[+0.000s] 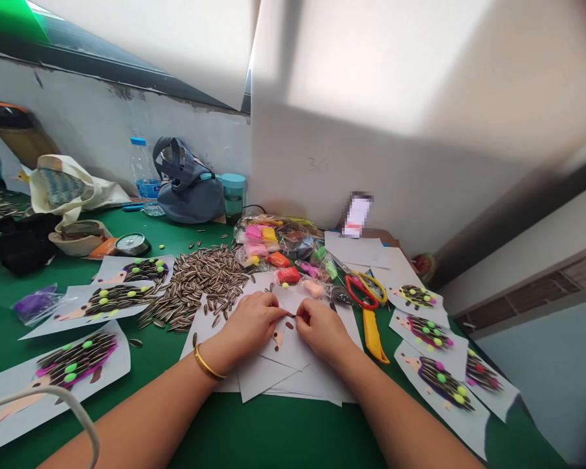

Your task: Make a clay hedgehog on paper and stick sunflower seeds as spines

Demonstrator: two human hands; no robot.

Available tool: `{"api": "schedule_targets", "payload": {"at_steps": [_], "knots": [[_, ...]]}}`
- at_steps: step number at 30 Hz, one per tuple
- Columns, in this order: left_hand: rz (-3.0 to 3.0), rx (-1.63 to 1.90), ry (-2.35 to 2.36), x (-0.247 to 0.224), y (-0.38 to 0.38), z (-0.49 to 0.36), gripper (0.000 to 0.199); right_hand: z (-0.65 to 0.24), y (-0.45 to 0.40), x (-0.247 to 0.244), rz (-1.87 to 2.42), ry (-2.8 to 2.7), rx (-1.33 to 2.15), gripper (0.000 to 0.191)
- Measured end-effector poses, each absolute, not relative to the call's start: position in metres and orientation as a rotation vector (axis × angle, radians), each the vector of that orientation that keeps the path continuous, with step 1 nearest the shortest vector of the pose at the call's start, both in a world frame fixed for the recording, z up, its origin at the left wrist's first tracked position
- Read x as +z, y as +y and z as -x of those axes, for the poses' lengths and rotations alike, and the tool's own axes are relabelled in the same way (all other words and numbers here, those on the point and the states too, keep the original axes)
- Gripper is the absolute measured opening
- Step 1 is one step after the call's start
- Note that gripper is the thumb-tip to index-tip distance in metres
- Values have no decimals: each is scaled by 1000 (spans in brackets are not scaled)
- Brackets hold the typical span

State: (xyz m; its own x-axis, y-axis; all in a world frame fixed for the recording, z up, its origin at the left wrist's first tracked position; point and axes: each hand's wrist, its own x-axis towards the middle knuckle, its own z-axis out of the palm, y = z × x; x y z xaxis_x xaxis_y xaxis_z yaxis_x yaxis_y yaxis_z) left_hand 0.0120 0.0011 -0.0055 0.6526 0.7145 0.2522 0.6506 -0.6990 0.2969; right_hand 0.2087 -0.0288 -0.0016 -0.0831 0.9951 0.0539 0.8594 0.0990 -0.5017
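My left hand [254, 324] and my right hand [323, 330] meet over a white sheet of paper [293, 355]. Both are closed, fingertips pinching at a small dark brown piece [292, 316], which looks like modelling clay. Just below it, a brown oval piece [289, 326] lies on the sheet. A peach clay hedgehog face [278, 340] with dark dots sits lower on the same paper. More white sheets [266, 378] are stacked loosely underneath. Left of my left hand spreads a heap of striped sunflower seeds [200, 280].
Hedgehog pictures [85, 361] made of seeds and clay lie left; others [442, 384] lie right. Bagged coloured clay [278, 260], scissors [364, 290] and a yellow cutter [372, 335] are beyond my hands. A bag [188, 189], cup [233, 195] and phone [357, 215] stand behind. A white cable [85, 417] crosses lower left.
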Motion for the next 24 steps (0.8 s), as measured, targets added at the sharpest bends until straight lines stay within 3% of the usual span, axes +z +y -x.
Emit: {"api": "schedule_targets", "payload": {"at_steps": [24], "knots": [[-2692,562,1108,-11,4,-12,28,-214,-26,-4,1792,-2000,496,6]]}}
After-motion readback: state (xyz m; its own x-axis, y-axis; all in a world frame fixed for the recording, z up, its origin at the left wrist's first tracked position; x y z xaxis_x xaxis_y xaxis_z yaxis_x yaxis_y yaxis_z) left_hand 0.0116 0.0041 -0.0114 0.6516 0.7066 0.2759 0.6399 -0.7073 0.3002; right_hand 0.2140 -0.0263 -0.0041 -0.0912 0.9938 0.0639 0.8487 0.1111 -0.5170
